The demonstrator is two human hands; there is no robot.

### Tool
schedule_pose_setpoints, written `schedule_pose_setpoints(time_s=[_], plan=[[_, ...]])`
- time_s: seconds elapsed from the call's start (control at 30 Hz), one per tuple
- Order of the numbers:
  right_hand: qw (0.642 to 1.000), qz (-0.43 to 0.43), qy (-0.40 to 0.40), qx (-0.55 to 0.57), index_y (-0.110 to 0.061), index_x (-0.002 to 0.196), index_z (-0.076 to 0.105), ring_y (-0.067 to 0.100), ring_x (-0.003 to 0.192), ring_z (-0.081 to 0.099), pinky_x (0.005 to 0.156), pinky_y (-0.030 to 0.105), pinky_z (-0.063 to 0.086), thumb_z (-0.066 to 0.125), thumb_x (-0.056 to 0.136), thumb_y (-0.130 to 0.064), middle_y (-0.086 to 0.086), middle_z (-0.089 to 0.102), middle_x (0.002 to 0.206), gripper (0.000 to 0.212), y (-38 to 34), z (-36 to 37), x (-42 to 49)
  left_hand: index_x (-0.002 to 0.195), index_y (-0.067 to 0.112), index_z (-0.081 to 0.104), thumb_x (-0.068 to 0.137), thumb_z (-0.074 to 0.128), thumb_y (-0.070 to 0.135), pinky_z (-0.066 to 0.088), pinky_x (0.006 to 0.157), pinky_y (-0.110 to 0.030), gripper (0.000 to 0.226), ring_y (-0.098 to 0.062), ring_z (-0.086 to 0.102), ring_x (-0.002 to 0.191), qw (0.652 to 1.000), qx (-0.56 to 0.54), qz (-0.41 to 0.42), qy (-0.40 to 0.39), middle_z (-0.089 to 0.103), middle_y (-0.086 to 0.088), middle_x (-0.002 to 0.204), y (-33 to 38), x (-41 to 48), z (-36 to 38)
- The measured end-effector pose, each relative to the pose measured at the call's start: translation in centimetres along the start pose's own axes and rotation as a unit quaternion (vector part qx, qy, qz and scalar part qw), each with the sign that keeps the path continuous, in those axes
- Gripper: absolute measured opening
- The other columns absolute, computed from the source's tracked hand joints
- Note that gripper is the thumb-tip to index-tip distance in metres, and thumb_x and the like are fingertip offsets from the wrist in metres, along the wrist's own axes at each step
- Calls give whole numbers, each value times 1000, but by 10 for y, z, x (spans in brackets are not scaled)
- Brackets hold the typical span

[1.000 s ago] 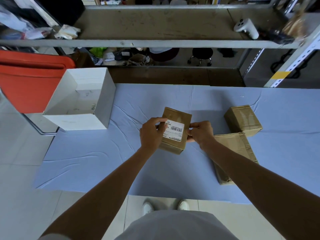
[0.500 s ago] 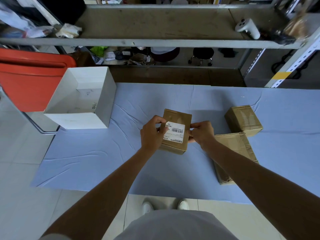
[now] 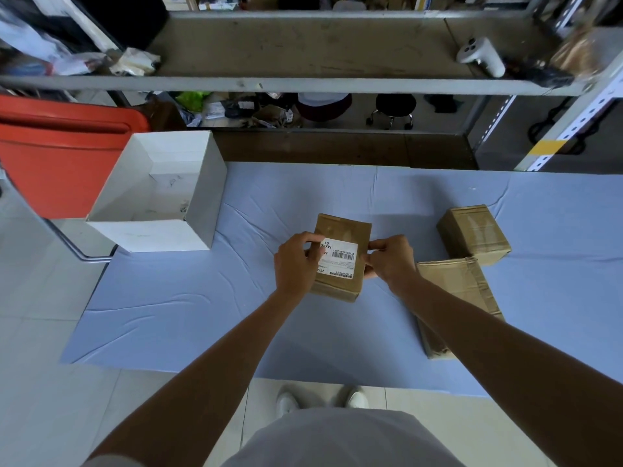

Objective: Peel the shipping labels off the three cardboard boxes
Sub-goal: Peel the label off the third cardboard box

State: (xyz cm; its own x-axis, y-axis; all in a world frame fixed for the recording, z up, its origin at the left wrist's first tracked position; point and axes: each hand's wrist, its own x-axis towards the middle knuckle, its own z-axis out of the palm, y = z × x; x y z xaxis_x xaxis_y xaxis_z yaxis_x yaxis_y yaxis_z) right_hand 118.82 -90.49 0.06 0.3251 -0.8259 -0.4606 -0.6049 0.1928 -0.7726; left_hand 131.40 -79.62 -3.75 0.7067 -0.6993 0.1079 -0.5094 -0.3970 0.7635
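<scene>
A small cardboard box (image 3: 344,230) is held above the blue cloth between both hands. Its white shipping label (image 3: 340,259) with a barcode faces up. My left hand (image 3: 295,262) grips the box's left side, thumb on the label's left edge. On the right side, my right hand (image 3: 391,259) holds the box, with its fingertips at the label's right edge. Two more cardboard boxes lie to the right: one at the back (image 3: 473,234) and a longer one (image 3: 462,281) partly hidden under my right forearm. No label shows on either.
An open white box (image 3: 202,210) stands at the cloth's back left corner. A red bin (image 3: 60,153) sits left of it. A metal shelf (image 3: 303,84) runs across the back with a white controller (image 3: 482,55) on it. Blue cloth (image 3: 202,298) covers the table.
The box has tilted slightly so its labelled face points more towards me. My right fingertips have come onto the label's right edge. Both hands stay on the box.
</scene>
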Motion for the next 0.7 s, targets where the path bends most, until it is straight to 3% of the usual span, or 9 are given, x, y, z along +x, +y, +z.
schedule_pose_setpoints(time_s=[0.1, 0.17, 0.23, 0.33, 0.47, 0.57, 0.7], plan=[[1000, -3, 5, -14, -16, 65, 63, 17, 54, 70, 38, 15, 47, 65, 83, 3, 3, 68, 64, 26, 3, 2, 0, 96, 19, 70, 85, 67, 19, 53, 72, -26, 11, -16, 66, 95, 1000, 8, 5, -3, 71, 0, 107, 1, 1, -2], [1000, -4, 7, -12, -16, 66, 62, 21, 59, 71, 39, 17, 49, 65, 84, 2, 7, 71, 72, 26, 3, 2, -1, 87, 19, 71, 84, 68, 15, 47, 66, -17, 5, -14, 66, 93, 1000, 7, 11, -10, 71, 1, 104, 2, 1, -3], [1000, -7, 11, -15, -17, 66, 62, 24, 60, 71, 40, 18, 50, 65, 84, 2, 9, 70, 75, 27, 3, 1, 0, 78, 18, 69, 84, 67, 12, 46, 63, -17, 9, -15, 67, 92, 1000, 8, 22, -15, 70, 1, 102, 3, 0, -3], [1000, -10, 13, -20, -15, 70, 64, 25, 59, 71, 39, 16, 49, 65, 83, 3, 8, 69, 74, 23, 0, -1, 0, 86, 16, 64, 86, 65, 16, 47, 56, -15, 2, -17, 69, 89, 999, -2, 35, -15, 70, 0, 101, 5, 1, -4], [1000, -8, 15, -18, -11, 81, 66, 28, 64, 72, 40, 17, 51, 66, 84, 2, 10, 70, 79, 13, 0, -2, -3, 94, 14, 57, 90, 61, 26, 45, 55, -8, 13, -19, 70, 84, 1000, -2, 27, 4, 70, -1, 99, 6, 4, -4], [1000, -7, 7, -15, -6, 86, 68, 28, 62, 71, 41, 18, 51, 63, 83, 4, 14, 71, 85, 12, 3, 1, -5, 92, 14, 59, 91, 59, 26, 50, 69, -25, 12, -17, 67, 83, 998, 46, 29, 1, 69, 0, 95, 5, 4, -1], [1000, 5, -1, -18, 0, 102, 68, 32, 66, 72, 58, 30, 59, 62, 83, 5, 17, 72, 90, 20, 6, 5, -5, 94, 10, 57, 95, 51, 25, 49, 82, -40, 16, -25, 63, 86, 994, 102, 17, -20, 65, -7, 97, 1, 1, 0]])
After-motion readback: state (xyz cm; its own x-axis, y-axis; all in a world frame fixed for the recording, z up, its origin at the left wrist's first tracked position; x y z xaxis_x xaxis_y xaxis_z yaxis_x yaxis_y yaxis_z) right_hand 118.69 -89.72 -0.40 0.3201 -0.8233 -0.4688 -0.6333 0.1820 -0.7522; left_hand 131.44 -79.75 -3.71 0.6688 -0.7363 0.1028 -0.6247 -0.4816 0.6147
